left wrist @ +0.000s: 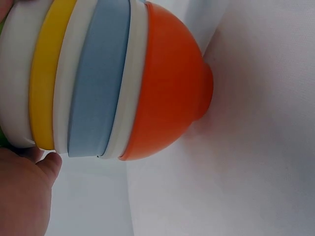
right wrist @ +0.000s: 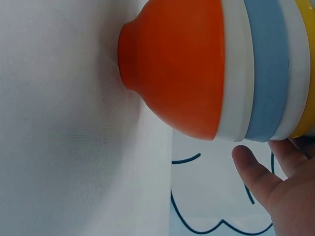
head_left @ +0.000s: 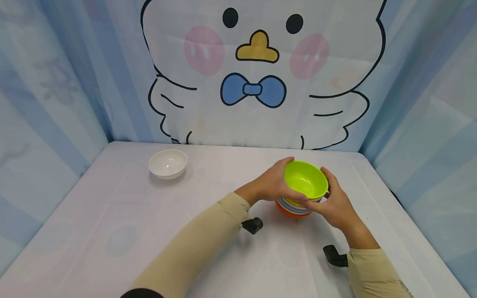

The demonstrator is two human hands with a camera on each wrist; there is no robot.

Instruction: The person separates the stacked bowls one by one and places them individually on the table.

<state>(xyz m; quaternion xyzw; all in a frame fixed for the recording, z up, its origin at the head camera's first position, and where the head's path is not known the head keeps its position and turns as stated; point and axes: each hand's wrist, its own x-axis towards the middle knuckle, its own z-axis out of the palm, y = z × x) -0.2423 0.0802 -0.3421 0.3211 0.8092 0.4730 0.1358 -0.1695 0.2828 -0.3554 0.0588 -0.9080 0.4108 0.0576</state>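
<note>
Clasping with curled left hand point(head_left: 271, 182) and right hand point(head_left: 338, 205), thumbs on near side | around upper rims of bowl stack point(left wrist: 101, 78), presumably to steady both flanks | topped by green bowl point(head_left: 306, 178), based on orange bowl point(left wrist: 170, 83) at or just above white table point(head_left: 93, 207), right of centre | with lone white bowl point(head_left: 168, 163) well apart, far left, perhaps against knocks

The head camera looks forward and down from up high, far enough back to see most of the desk point(head_left: 123, 207) and the curtain point(head_left: 253, 124) behind. The two wrist cameras are low and very close, looking sideways at the stack of bowls point(left wrist: 101, 78). The left one has the desk at 3 o'clock, the right one at 9. All three share the stack; the head view has it near 4 o'clock.
</note>
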